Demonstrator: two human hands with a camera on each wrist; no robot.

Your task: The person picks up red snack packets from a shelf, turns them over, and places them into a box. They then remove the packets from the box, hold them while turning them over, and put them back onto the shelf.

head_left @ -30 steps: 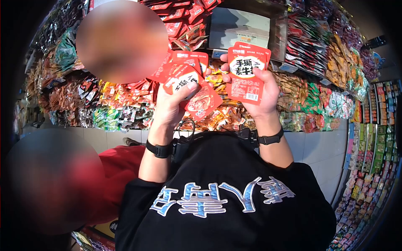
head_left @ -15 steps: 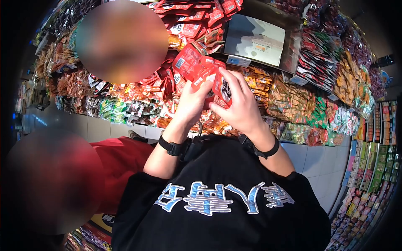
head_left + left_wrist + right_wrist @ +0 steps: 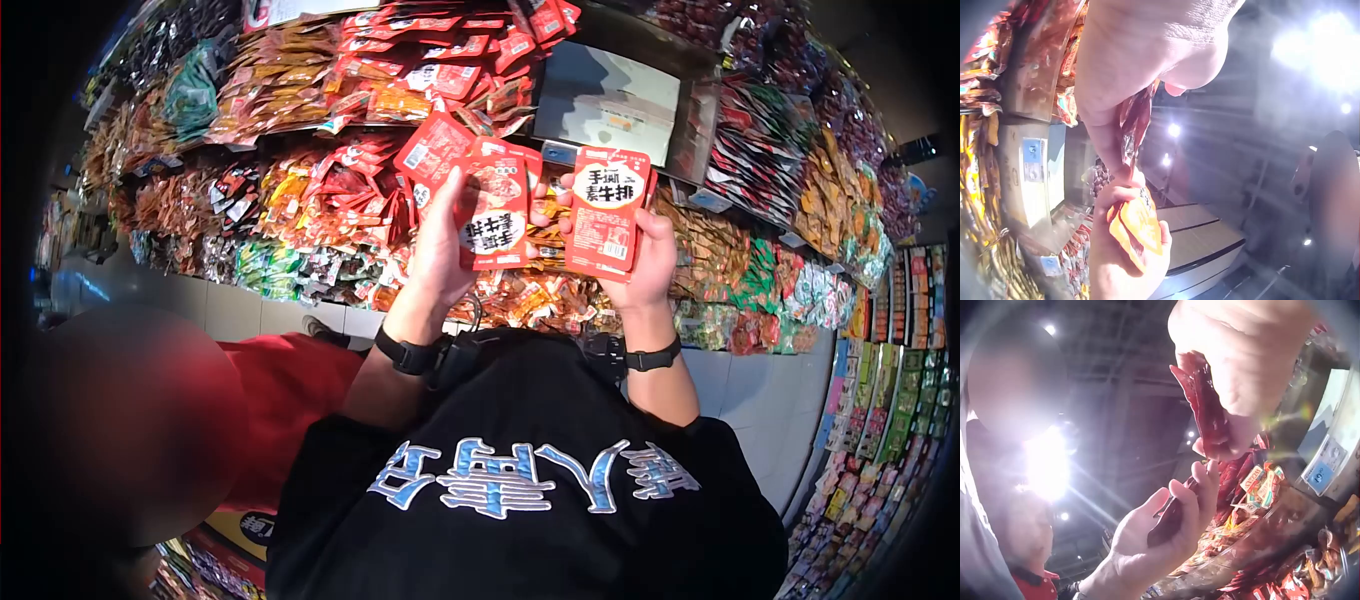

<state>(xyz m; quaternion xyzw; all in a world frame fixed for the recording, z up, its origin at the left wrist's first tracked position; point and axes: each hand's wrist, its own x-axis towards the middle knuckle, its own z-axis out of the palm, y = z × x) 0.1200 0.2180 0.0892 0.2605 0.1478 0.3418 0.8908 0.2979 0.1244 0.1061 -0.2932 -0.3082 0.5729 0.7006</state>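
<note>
In the head view, my left hand (image 3: 435,250) grips a fanned bunch of red snack packets (image 3: 495,215), its thumb along their near side. One of them tilts up and away at the far end of the fan. My right hand (image 3: 652,260) holds a small upright stack of similar red packets (image 3: 603,225), front side up, thumb at the right edge and fingers behind. The two bunches are side by side. In the left wrist view, packets (image 3: 1138,228) sit between the right fingers and thumb. The right wrist view has the right hand's packets (image 3: 1210,412) edge-on.
Heaped snack packets (image 3: 275,80) fill the display in front. Behind the hands, a white carton (image 3: 607,105) sits in a bin. A person in red (image 3: 290,400) is close at my left. Racks of small packs (image 3: 880,430) line the right side. A price tag (image 3: 1318,476) hangs on the bin.
Half a second ago the hands were together over the packets; now they are apart, each with its own bunch. The right hand has turned its packets face up and moved right.
</note>
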